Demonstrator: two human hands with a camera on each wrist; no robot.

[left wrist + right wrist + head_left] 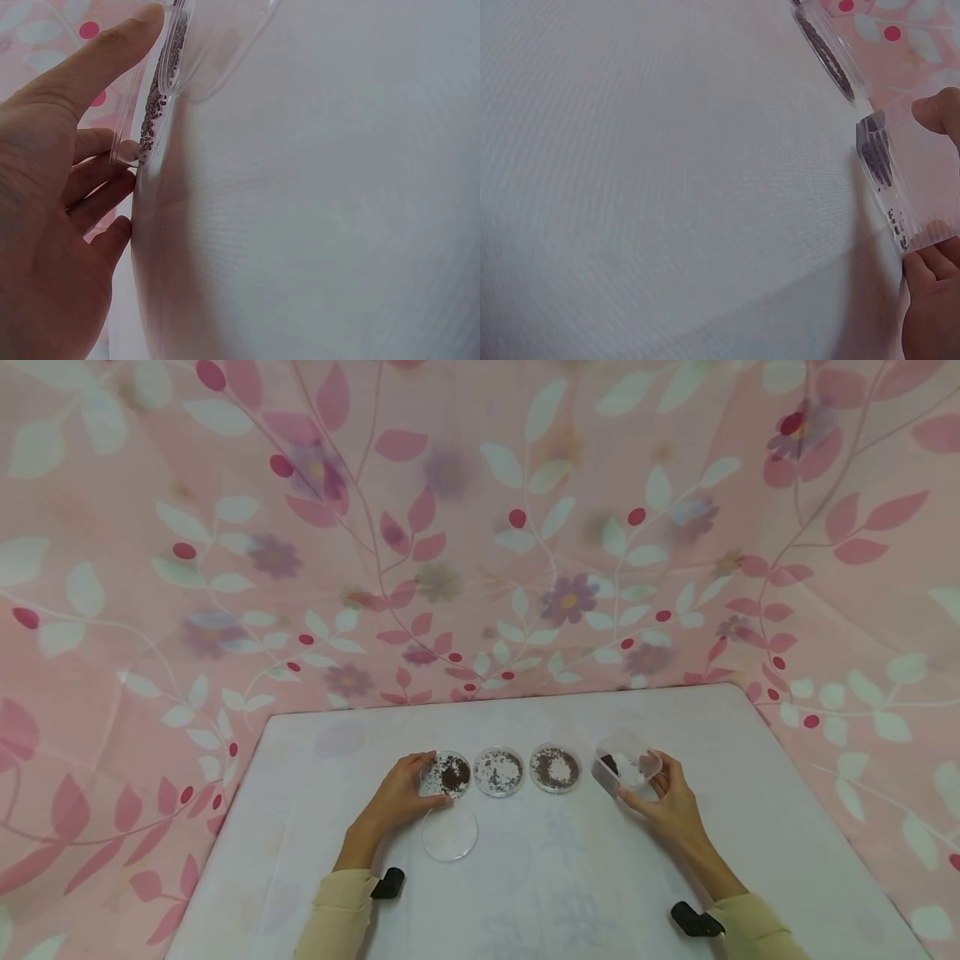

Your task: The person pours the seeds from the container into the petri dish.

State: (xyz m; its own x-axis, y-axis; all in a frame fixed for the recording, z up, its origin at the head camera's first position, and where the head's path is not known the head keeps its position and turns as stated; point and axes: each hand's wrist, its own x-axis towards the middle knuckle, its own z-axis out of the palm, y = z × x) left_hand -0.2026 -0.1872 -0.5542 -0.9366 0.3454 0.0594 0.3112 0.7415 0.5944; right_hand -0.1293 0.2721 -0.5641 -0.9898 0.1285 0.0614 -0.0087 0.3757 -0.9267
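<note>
At the left end of a row, my left hand [393,795] holds a round clear petri dish [431,783] between thumb and fingers. Dark brown granules [454,774] lie heaped inside it. Just in front of that dish a clear round lid [450,833] lies flat, its edge close to the thumb. My right hand [670,802] grips a clear rectangular plastic box [922,176] by its right end, thumb on the near side. More dark granules [877,157] sit bunched at one end of the box, with a few scattered along its bottom.
Two more petri dishes stand between the hands, a middle one [501,767] with sparse granules and a right one [558,769] with granules ringed around its edge. They rest on a white-covered table [540,893]. Pink floral cloth [480,543] hangs behind and at both sides.
</note>
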